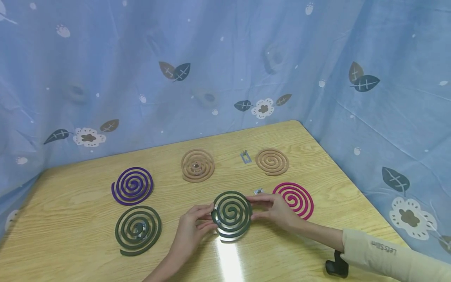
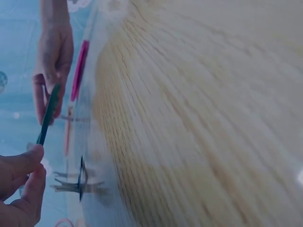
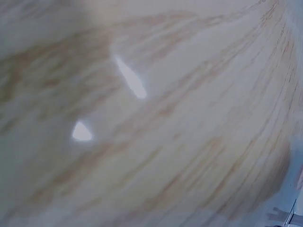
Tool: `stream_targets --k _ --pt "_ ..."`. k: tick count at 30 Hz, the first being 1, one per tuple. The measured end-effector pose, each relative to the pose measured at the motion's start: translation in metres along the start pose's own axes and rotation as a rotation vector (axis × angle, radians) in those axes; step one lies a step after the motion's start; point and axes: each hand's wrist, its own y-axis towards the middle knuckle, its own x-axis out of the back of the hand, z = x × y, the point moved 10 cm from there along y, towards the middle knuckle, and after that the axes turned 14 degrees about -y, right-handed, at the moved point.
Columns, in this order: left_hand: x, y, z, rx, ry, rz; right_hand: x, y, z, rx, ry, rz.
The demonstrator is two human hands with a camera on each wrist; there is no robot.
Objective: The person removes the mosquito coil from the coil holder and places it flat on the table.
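A dark green mosquito coil (image 1: 231, 212) is held between both hands over the near middle of the table. My left hand (image 1: 188, 233) pinches its left rim, where a bit of shiny metal shows by the fingertips. On the opposite side, the fingers and thumb of my right hand (image 1: 278, 209) grip the rim. Seen edge-on in the left wrist view, the coil (image 2: 49, 113) is a thin tilted strip above the tabletop. A pink coil (image 1: 308, 199) lies partly hidden behind my right hand. Close beyond that hand is a small metal coil stand (image 1: 258, 191).
At the left lie a purple coil (image 1: 133, 184) and another dark green coil (image 1: 121, 231) over a metal stand. Farther back are two tan coils, one left (image 1: 184, 156) and one right (image 1: 271, 160), with a flat metal stand (image 1: 245, 157) between. A black object (image 1: 337, 266) sits below the right sleeve.
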Motion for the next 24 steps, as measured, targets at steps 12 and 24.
stream_targets --k 12,24 --pt "-0.016 0.003 0.0 -0.013 0.044 0.049 0.01 -0.006 -0.004 0.0 -0.042 0.005" --pt "-0.032 0.006 0.001 -0.034 0.26 0.143 0.014 -0.007 -0.004 0.041 -0.081 0.057"
